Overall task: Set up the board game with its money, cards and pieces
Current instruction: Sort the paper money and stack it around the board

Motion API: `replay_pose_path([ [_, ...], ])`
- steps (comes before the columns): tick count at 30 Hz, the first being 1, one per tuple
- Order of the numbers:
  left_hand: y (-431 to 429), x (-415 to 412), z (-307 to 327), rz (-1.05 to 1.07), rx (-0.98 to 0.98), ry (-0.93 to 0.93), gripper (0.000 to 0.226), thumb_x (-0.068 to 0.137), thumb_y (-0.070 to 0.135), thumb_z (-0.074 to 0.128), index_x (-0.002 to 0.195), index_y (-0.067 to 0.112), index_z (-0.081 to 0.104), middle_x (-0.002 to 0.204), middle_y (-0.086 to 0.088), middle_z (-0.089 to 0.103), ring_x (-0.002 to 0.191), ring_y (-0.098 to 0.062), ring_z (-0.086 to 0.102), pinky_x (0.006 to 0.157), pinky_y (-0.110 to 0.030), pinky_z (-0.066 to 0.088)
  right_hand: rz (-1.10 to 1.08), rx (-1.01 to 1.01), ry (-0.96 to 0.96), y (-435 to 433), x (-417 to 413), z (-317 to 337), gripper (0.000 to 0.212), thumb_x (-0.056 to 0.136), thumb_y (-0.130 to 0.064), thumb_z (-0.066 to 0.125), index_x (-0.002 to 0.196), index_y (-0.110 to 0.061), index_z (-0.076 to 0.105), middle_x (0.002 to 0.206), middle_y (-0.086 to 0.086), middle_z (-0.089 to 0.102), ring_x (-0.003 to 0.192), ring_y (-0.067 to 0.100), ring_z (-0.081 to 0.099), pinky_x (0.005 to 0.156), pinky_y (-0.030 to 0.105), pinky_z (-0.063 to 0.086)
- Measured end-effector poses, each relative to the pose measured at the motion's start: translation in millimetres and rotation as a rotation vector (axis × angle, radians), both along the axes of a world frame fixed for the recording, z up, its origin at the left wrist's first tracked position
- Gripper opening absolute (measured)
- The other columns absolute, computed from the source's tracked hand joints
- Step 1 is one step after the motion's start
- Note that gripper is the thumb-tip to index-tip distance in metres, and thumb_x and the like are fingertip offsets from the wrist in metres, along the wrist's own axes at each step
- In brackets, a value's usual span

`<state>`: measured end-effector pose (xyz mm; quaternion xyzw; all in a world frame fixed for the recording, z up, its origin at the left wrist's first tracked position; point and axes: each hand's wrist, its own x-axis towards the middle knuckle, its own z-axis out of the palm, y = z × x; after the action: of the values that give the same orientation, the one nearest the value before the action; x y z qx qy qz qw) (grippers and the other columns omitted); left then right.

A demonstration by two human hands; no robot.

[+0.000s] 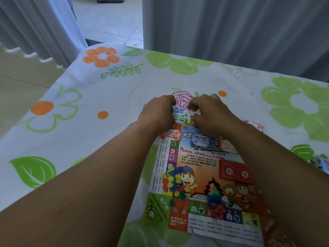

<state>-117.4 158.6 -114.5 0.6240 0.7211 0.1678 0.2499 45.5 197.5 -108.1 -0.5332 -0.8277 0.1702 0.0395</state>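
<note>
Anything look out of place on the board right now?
Yes, mildly. Small coloured pieces lie in a loose heap on the left side of the board, not sorted. The red card deck sits askew, and pink notes lie off the board to the right. No damage is plain.

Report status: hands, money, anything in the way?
Left hand and right hand pinch green notes at board far edge. Pieces, die nearer, not in the way.
</note>
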Motion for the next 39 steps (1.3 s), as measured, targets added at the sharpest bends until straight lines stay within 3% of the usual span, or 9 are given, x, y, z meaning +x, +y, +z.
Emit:
replay_pose_path([
  [6, 0, 0, 0, 0.004, -0.014, -0.003, 0.047, 0.084, 0.008, 0.065, 0.128, 0.025, 0.058, 0.12, 0.002, 0.069, 0.102, -0.02, 0.066, 0.083, -0.043, 0.06, -0.067, -0.005, 0.094, 5, 22, 9, 0.038, 0.084, -0.001, 0.056, 0.117, -0.018, 0.065, 0.107, -0.002, 0.06, 0.119, 0.024, 0.045, 0.091, 0.038, 0.043],
  [14, 1, -1, -2, 0.014, 0.002, -0.006, 0.036, 0.086, 0.009, 0.064, 0.12, 0.023, 0.061, 0.117, 0.002, 0.07, 0.098, -0.018, 0.067, 0.08, -0.042, 0.06, -0.028, 0.006, 0.095, 5, 22, 3, 0.028, 0.089, -0.019, 0.064, 0.117, -0.019, 0.065, 0.109, -0.002, 0.063, 0.115, 0.02, 0.044, 0.09, 0.039, 0.046],
  [21, 3, -3, -4, 0.015, 0.008, 0.003, 0.036, 0.082, 0.008, 0.065, 0.115, 0.023, 0.064, 0.112, 0.003, 0.071, 0.097, -0.018, 0.067, 0.081, -0.043, 0.059, 0.004, 0.007, 0.149, 4, 15, -4, 0.032, 0.088, -0.013, 0.065, 0.118, -0.022, 0.063, 0.107, -0.006, 0.065, 0.108, 0.014, 0.044, 0.08, 0.032, 0.038],
  [27, 2, -4, -5, 0.022, 0.014, -0.011, 0.037, 0.084, 0.009, 0.067, 0.119, 0.021, 0.063, 0.113, 0.002, 0.071, 0.097, -0.018, 0.068, 0.082, -0.042, 0.06, 0.027, 0.017, 0.115, -3, 1, -10, 0.028, 0.091, -0.013, 0.052, 0.116, -0.021, 0.061, 0.106, 0.003, 0.067, 0.107, 0.023, 0.052, 0.086, 0.043, 0.05],
  [39, 3, -5, -6, 0.012, 0.026, 0.005, 0.038, 0.083, 0.008, 0.068, 0.119, 0.021, 0.063, 0.113, 0.001, 0.071, 0.099, -0.018, 0.067, 0.083, -0.04, 0.058, 0.015, -0.013, 0.057, -5, -2, -14, 0.028, 0.091, -0.015, 0.052, 0.117, -0.023, 0.061, 0.109, 0.005, 0.067, 0.102, 0.026, 0.058, 0.087, 0.045, 0.053],
])
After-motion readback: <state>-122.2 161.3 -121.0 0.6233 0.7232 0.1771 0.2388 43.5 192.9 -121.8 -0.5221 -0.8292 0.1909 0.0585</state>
